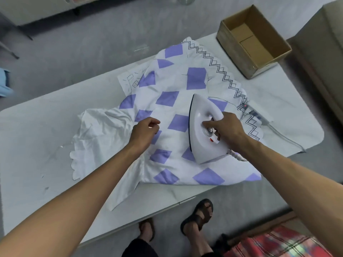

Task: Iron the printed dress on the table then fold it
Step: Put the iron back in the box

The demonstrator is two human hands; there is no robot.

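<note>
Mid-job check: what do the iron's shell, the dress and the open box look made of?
The iron: white plastic, probably; smooth, glossy, catching highlights. The dress: thin woven cloth, likely cotton; matte, holding soft creases. The box: brown cardboard, it seems; dull, with folded flaps in its floor.

Readable text: none in this view.
iron point(206, 130) dial: any marks on it are too small and blurred to read.
dress point(196, 78) print: purple squares and black zigzag lines, shapes rather than letters.
cardboard box point(232, 51): a tiny pale spot at its near corner, too small to make out.
</note>
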